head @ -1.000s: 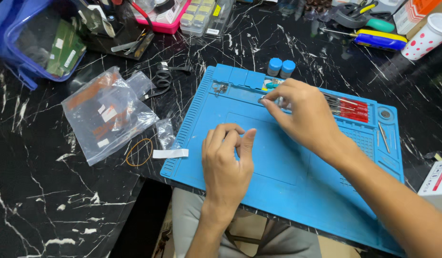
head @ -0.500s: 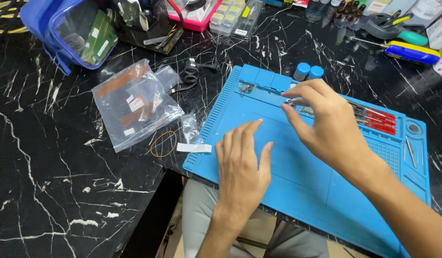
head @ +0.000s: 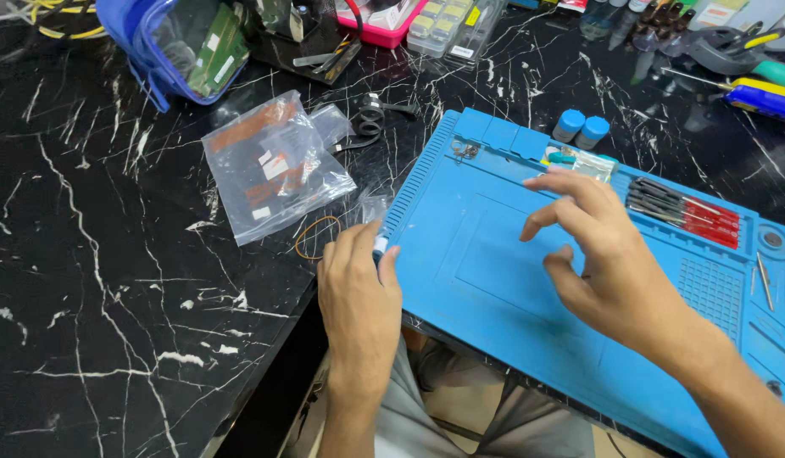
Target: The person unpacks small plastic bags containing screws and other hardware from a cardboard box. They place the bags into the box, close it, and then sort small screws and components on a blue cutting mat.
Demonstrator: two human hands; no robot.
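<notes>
Two hands over blue repair mat [head: 494, 280]: my left hand [head: 359, 305] pinches a small white strip [head: 381, 246] at the mat's left edge, right hand [head: 604, 254] hovers w/ fingers spread; loose grip could drop it off the table.

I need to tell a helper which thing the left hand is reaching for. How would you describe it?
Start at the big blue work mat on the black marble table. At the mat's left edge, the left hand touches a small white strip. Unlike the orange rubber band and clear bags beside it, it is flat and white.
</notes>
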